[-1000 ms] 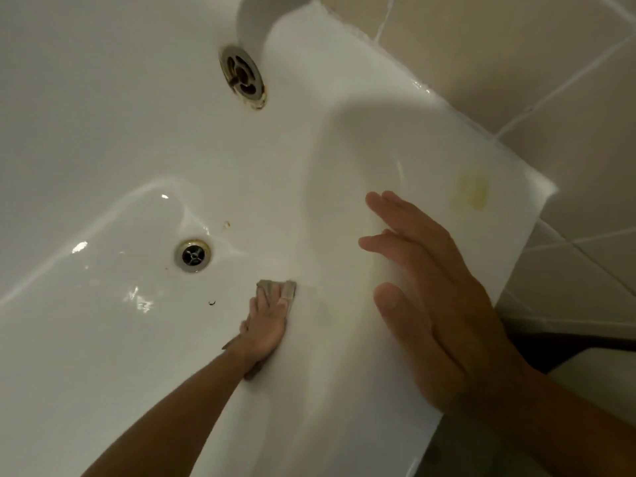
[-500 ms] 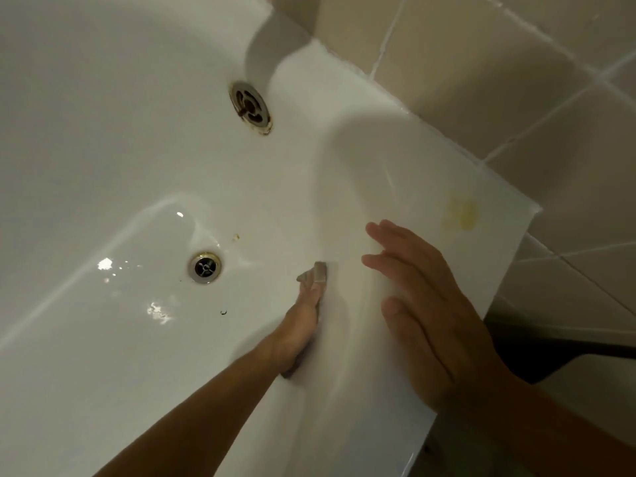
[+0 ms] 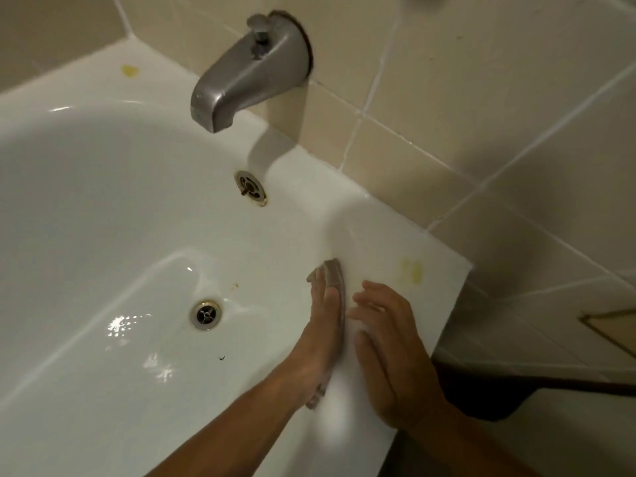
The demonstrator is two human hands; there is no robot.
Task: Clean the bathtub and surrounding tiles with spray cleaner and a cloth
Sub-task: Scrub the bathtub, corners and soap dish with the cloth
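Cloth [image 3: 331, 274]: pressed flat under left hand [image 3: 321, 333] on bathtub [image 3: 103, 208] inner wall, near right.
Right hand [image 3: 395, 352]: spread, empty, on rim.
Left undone: yellow stain [image 3: 411, 271], far-left stain [image 3: 129, 70], specks by drain [image 3: 205, 315].

- We press the cloth [image 3: 333, 274] flat under our left hand [image 3: 321, 333] against the bathtub [image 3: 103, 208] inner wall.
- Our right hand [image 3: 392, 352] rests palm-down on the rim, near a yellow stain [image 3: 411, 271].
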